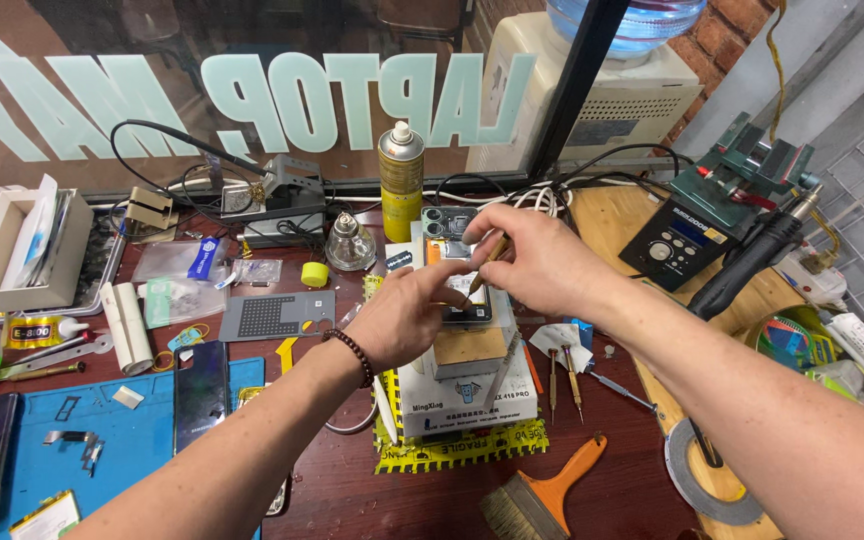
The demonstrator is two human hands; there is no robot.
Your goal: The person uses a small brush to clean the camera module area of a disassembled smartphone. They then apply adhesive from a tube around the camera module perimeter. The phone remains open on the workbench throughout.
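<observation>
Your right hand (542,262) has its grip clamped on a thin wooden-handled tool (485,266), tip on the opened phone (460,275) directly beneath. Your left hand (402,318) steadies the phone, fingers pressed together on its edge. A slip could gouge the board; the raised block (469,350) could shift.

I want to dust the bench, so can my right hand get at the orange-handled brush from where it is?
Probably yes. The brush lies uncovered on the table near the right forearm, but the right hand holds a thin tool it must put down first.
</observation>
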